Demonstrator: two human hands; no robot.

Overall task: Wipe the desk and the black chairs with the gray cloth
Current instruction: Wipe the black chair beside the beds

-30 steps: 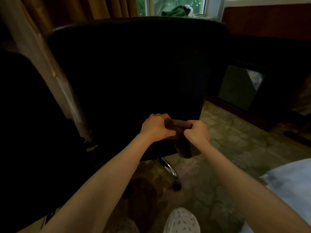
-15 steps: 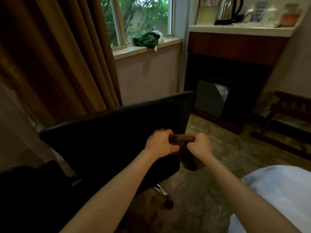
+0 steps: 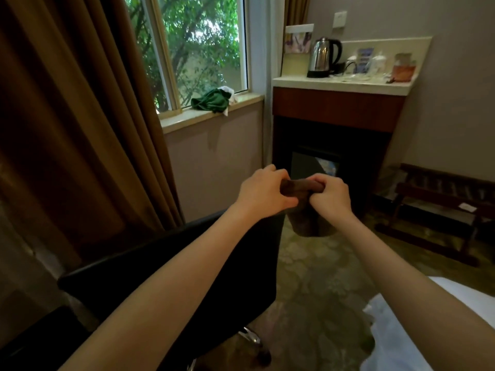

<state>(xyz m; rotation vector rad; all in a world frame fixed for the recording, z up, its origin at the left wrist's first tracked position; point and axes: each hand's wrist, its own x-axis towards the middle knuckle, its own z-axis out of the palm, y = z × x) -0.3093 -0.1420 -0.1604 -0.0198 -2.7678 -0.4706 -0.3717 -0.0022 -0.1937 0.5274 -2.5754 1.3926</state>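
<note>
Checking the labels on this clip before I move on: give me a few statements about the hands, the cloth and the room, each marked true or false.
1. The left hand and the right hand both grip the dark gray cloth. True.
2. The dark gray cloth lies spread flat on the black padded chair. False: it is held up in the air, bunched between the two hands, with its loose end hanging down.
3. A crumpled green cloth lies on the pale window sill. True.
4. The shiny steel kettle stands on the floor. False: it stands on the white counter.
</note>
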